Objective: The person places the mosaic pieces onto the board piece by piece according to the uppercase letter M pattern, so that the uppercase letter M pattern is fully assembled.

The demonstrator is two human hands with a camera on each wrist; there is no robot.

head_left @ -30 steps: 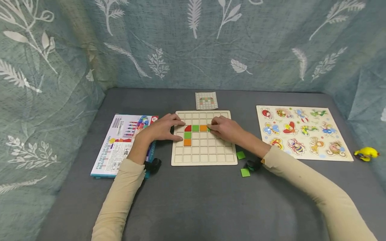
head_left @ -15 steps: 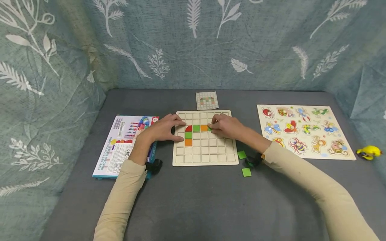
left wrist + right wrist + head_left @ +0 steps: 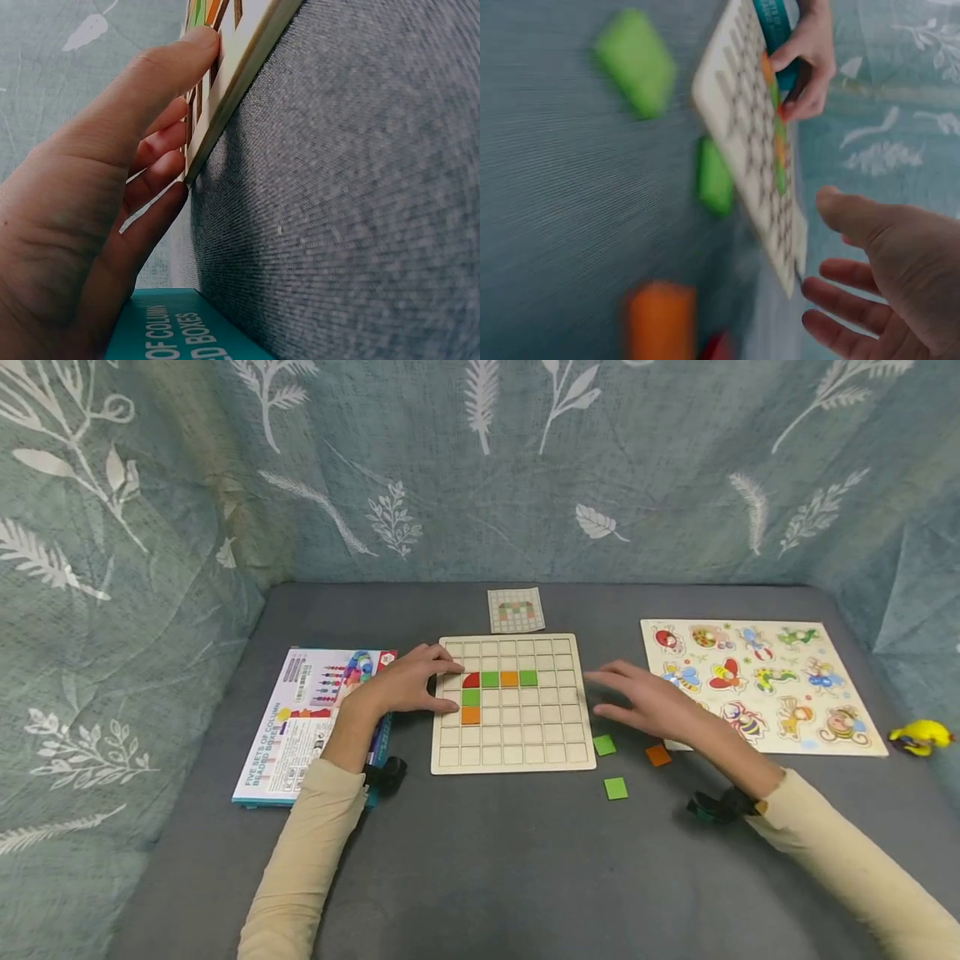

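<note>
A square wooden grid board (image 3: pixel 530 735) lies on the table. In one row sit a red rounded tile (image 3: pixel 471 680), a green tile (image 3: pixel 490 679), an orange tile (image 3: pixel 509 678) and another green tile (image 3: pixel 528 677). Below the red one are a green tile (image 3: pixel 470 697) and an orange tile (image 3: pixel 470 716). My left hand (image 3: pixel 411 680) rests on the board's left edge, thumb and fingers spread apart. Just off the right edge, my right hand (image 3: pixel 647 697) holds nothing, its fingers extended. Loose by the board are green tiles (image 3: pixel 604 745) (image 3: pixel 616 788) and an orange tile (image 3: pixel 658 755).
A small pattern card (image 3: pixel 516 611) lies behind the board. To the left is a boxed set (image 3: pixel 273 752), partly under my left forearm. An insect puzzle board (image 3: pixel 772 693) and a yellow toy (image 3: pixel 921 737) are at right. A red piece (image 3: pixel 717 348) shows blurred in the right wrist view.
My right hand has let go of the green tile at the row's right end and moved right, off the board. The loose orange tile has come into sight. My left hand stays put.
</note>
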